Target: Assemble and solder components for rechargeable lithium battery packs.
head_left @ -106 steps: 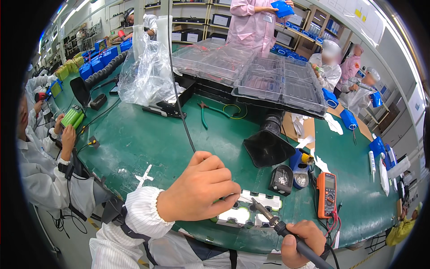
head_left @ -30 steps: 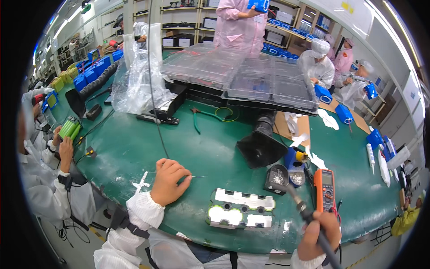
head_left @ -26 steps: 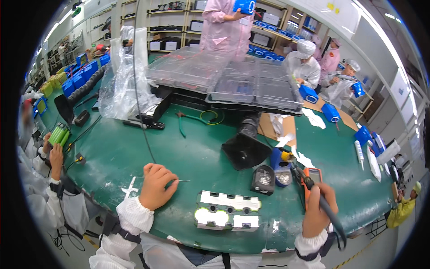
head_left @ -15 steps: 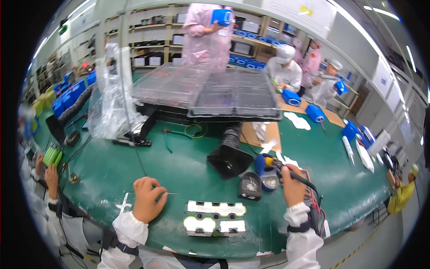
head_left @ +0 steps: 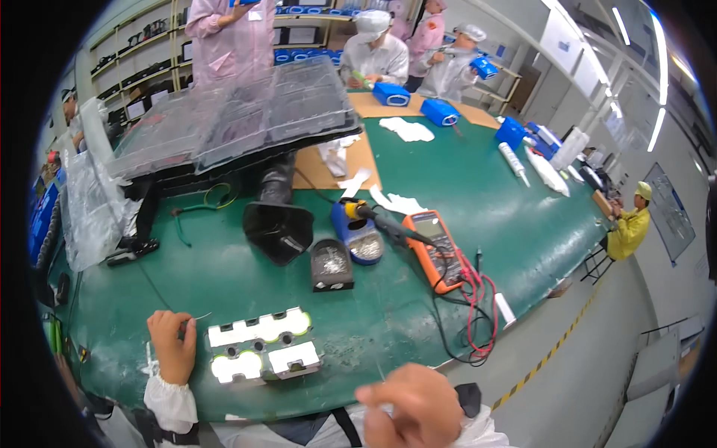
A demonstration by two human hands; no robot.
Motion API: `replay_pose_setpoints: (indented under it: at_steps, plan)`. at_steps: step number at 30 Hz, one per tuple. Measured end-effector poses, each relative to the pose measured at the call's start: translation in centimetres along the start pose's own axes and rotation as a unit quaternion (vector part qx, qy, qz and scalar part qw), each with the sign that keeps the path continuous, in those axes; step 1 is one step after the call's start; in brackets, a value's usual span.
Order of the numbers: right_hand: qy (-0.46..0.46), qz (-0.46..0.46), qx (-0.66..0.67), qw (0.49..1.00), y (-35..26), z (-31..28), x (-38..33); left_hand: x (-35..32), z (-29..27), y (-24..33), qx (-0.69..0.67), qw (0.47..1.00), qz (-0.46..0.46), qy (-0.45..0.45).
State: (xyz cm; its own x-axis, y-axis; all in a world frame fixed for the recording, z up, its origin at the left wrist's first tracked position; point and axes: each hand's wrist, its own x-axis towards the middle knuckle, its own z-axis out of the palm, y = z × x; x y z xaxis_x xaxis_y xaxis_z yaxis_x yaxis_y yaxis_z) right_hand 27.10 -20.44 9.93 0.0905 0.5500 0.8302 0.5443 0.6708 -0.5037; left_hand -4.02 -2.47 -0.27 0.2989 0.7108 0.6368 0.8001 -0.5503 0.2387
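Our left hand (head_left: 172, 347) keeps a pinched grip around thin wire (head_left: 202, 316), left of the white-topped battery pack (head_left: 261, 345) on the near tabletop (head_left: 358, 328). The right hand (head_left: 411, 407) is blurred; we cannot tell its hold. Bumping the soldering iron's (head_left: 398, 228) jutting handle could unseat it.

The right hand (head_left: 414, 407) is blurred, its fingers hard to tell apart. The soldering iron (head_left: 399, 230) has its tip hidden in the blue stand (head_left: 342, 225), and the left hand (head_left: 172, 345) covers part of the thin wire (head_left: 201, 316). The top edge cuts off the head of the pink-clad person (head_left: 231, 46); the bits (head_left: 331, 261) in the black box (head_left: 333, 286) are too small to tell.
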Motion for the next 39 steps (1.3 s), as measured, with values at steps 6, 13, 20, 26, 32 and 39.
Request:
replay_pose_setpoints:
  at_steps: [6, 13, 20, 26, 32, 39]
  plan:
    - [-0.061, -0.093, 0.013, 0.994, -6.1, 1.7, 4.6, 1.0, 1.3, 0.7, -0.02, 1.0, 0.016, -0.005]
    - [-0.109, -0.169, 0.002, 0.979, -4.2, 2.6, 0.9, -0.6, -0.1, -0.3, -0.025, 0.999, -0.04, -0.024]
    - [0.065, 0.142, 0.014, 0.988, 3.4, -0.6, -1.4, -1.1, -0.2, -0.4, -0.115, 0.981, -0.141, -0.07]
    - [-0.2, 0.427, 0.118, 0.874, 9.9, -2.1, -0.4, -1.3, -2.3, 0.6, -0.305, 0.937, -0.042, -0.168]
    - [-0.43, 0.3, 0.073, 0.848, 11.8, -0.3, -2.7, -0.3, -3.4, 5.1, -0.334, 0.894, 0.046, -0.294]
    - [-0.345, 0.398, 0.307, 0.792, 13.1, 3.0, -0.9, 0.3, -1.2, 4.4, -0.377, 0.87, 0.013, -0.316]
